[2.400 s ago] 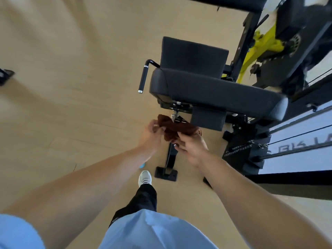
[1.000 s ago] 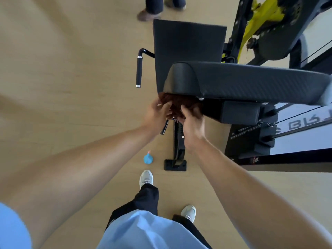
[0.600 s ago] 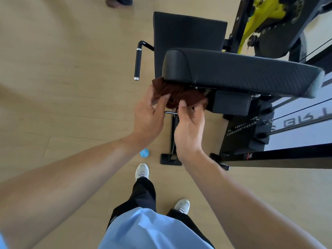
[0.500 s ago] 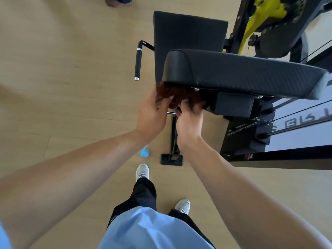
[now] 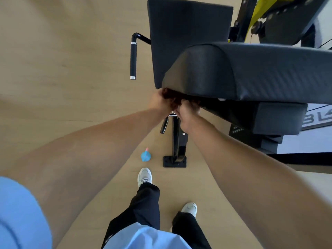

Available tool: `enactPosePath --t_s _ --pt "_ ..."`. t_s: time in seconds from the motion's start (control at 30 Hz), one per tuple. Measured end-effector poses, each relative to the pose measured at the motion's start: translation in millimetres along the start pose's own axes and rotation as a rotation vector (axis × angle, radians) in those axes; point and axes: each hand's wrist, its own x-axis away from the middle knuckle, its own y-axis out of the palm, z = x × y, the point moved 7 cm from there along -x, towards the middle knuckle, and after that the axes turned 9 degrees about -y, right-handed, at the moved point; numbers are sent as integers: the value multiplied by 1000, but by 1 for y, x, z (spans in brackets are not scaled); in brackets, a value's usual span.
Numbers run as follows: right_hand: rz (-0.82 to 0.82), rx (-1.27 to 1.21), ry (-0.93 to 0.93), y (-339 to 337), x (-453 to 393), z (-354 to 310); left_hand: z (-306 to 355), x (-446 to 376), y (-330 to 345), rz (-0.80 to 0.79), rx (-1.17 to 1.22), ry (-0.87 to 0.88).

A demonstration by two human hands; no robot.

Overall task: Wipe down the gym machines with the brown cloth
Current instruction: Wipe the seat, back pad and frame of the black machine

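Looking down, I've got my light blue shirt hem closest, then black trousers and two pale sneakers planted on the wooden floor. Just ahead of my left shoe, and well below my hands, a small blue bottle stands beside the black bolted foot plate of the machine's upright post.

Both forearms reach forward and meet under the front edge of the seat pad. My left hand has its fingers curled into the brown cloth; my right hand grips the same cloth from the other side, knuckles toward me. The cloth is bunched between the two hands and pressed up against the underside of the pad's near corner, mostly hidden by it. Just under my right hand a small black lever sticks out from the post.

Beyond the hands, the upright back pad rises, with a black side handle off to the left of my left hand. Farther right, yellow and black frame parts.
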Motion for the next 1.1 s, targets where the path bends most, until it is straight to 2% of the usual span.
enactPosePath --t_s 0.1,0.2,0.33,0.43,0.6,0.7,0.9,0.97,1.1 --pt "-19 1 26 6 -16 12 -21 -26 4 -26 -31 -81" --pt "-42 6 -30 5 -14 14 -26 -22 0 -61 37 -36" --pt "1 40 -185 -8 27 2 -4 41 -16 -10 161 129" --pt "-52 -38 -276 -27 91 -29 27 109 -32 85 194 258" --pt "-122 -131 -378 -58 165 -58 61 194 -44 145 263 433" --pt "-179 -151 -472 -72 201 -79 76 229 -48 208 273 474" --pt "-227 -187 -603 -116 248 -120 103 280 -38 220 324 553" --pt "-195 -241 -573 -142 252 -126 111 294 -25 225 286 564" --pt "-102 -271 -495 -195 244 -129 128 305 13 273 -8 564"
